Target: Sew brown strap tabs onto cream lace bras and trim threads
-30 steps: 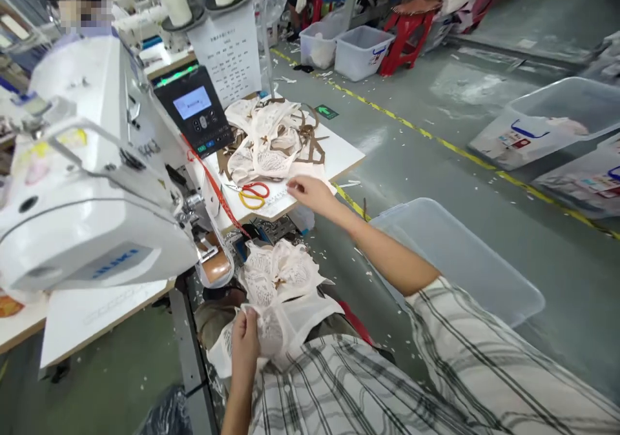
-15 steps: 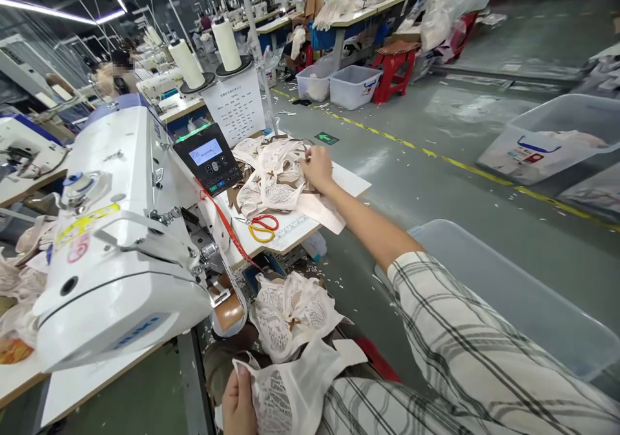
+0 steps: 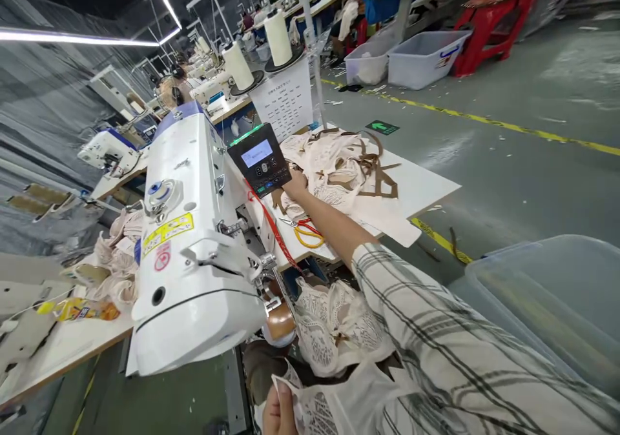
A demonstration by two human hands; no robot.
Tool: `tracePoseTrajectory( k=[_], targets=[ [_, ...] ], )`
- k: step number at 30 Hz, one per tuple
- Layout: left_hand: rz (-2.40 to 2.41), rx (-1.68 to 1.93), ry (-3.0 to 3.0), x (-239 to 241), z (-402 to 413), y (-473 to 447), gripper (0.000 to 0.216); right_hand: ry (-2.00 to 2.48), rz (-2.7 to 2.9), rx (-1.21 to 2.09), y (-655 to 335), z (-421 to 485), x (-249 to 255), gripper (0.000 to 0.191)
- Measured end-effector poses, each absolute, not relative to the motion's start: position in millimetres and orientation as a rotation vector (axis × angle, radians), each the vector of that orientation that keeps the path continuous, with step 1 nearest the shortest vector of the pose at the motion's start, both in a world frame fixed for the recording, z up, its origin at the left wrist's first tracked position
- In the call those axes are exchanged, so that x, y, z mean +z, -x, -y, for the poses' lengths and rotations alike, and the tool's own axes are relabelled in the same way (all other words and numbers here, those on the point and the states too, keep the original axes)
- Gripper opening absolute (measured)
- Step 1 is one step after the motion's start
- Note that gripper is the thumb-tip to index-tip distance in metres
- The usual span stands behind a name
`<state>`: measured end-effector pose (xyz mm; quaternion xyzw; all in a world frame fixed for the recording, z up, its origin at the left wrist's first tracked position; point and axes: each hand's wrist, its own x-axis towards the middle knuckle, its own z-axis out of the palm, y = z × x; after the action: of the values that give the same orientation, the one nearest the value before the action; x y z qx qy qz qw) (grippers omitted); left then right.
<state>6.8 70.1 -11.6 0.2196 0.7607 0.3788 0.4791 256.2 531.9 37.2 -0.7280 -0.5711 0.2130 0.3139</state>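
At the bottom of the head view my left hand (image 3: 279,410) pinches the edge of a pale lace bra (image 3: 356,393), thumb on top. More of the pale lace (image 3: 339,332) lies over my lap just beyond it. My right arm reaches across to the far side, and my right hand (image 3: 296,186) is at the lower right corner of the black control panel (image 3: 259,159), beside a pile of pale bras with brown straps (image 3: 334,157). Its fingers are mostly hidden by the panel, so their grip does not show. Red-and-yellow-handled scissors (image 3: 309,233) lie below my forearm.
A white sewing machine (image 3: 188,261) fills the left, with a red ribbon (image 3: 276,228) hanging beside it. Thread cones (image 3: 278,38) stand behind the panel. A clear plastic bin (image 3: 547,306) sits on the floor at right. More garments (image 3: 113,261) lie on the left table.
My right hand has moved left from the right side of the bra pile to the control panel's corner. Brown straps now spread at the pile's right. My left hand keeps its pinch. The view has turned.
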Motion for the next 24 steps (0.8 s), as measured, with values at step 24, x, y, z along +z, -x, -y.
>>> tracePoseTrajectory(
  k=[24],
  targets=[
    [-1.611,0.967,-1.712,76,-85,-47,0.029,0.735,0.684,1.626,-225,-147,28,0.03]
  ],
)
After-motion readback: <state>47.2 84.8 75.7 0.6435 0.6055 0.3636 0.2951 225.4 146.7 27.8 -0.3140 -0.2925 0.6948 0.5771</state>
